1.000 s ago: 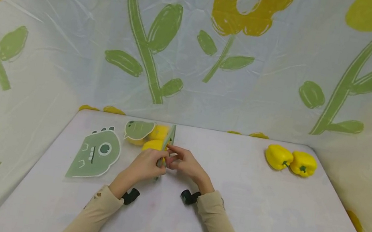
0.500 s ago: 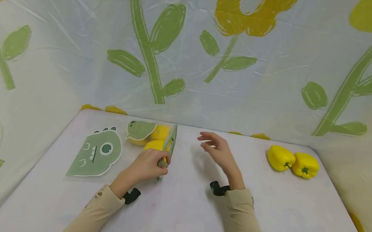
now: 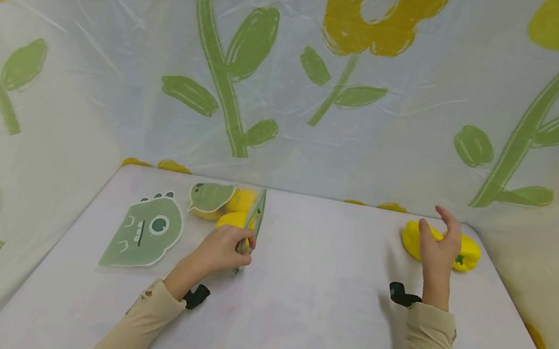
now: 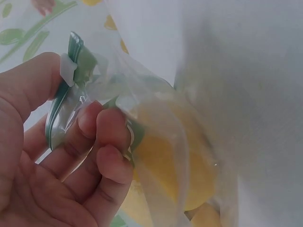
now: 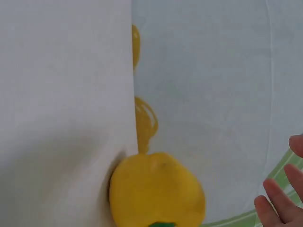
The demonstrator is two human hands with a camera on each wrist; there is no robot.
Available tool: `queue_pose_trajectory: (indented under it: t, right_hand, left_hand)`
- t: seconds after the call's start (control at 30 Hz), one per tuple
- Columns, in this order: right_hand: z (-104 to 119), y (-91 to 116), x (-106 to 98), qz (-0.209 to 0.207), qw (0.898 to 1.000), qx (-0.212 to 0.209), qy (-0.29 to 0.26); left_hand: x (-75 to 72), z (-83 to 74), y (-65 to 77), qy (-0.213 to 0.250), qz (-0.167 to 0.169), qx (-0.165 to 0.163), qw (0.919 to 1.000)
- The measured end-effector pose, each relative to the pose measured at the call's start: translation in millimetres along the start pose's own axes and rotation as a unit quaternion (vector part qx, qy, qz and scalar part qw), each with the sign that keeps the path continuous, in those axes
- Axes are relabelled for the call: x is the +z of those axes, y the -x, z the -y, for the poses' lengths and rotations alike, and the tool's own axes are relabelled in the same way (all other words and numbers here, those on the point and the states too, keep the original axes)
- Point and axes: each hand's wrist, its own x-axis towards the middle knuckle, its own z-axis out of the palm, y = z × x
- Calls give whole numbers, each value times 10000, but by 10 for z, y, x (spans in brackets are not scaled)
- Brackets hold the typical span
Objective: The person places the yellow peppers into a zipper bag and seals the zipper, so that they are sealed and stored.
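Note:
At the left of the head view lies a clear zip bag (image 3: pixel 210 196) with a green bird print and yellow things (image 3: pixel 233 219) inside, partly veiled by the film. My left hand (image 3: pixel 221 247) grips the bag's zip edge, and in the left wrist view a white slider (image 4: pixel 67 70) sits by the thumb. The bag's mouth stands upright. Over at the right, my right hand (image 3: pixel 440 252) hovers over two yellow bell peppers, thumb and forefinger spread and nothing held. It partly covers the left pepper (image 3: pixel 411 240); the right pepper (image 3: pixel 469 256) shows beside it.
A green one-eyed monster print (image 3: pixel 149 233) lies flat left of the bird print; whether it belongs to the same bag I cannot tell. The white tabletop (image 3: pixel 314 302) meets a flower-printed curtain (image 3: pixel 360 151) at the back.
My right hand has left the bag's zip edge and swung right across the table to above the two peppers. The left hand has kept its grip on the bag.

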Motion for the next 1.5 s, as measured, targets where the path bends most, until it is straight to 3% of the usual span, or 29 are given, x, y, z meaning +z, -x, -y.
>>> queue_pose_trajectory:
  t: [0.2,0.43,0.63,1.03,1.33,1.5]
  right_hand:
    - [-230,-50,-138,24,9975,704,8]
    - [-445,-27,-119,723,9884,1305,295]
    - [-526,3,-104,806,9896,1178,174]
    - [-657,14,-33,1039,9845,1373,-323]
    - [-601,49,-4,845,9851,1475,-271]
    - [-506,41,21,976,9851,1395,-258]
  left_hand:
    - [-5,1,10,90,13,-3,10000]
    - [-3,6,12,85,19,-21,10000]
    - [0,15,24,102,13,5,9999]
    - [1,0,21,102,76,-67,9999]
    - [-20,0,23,173,126,-99,9997]
    - [-23,2,18,156,136,-94,9997]
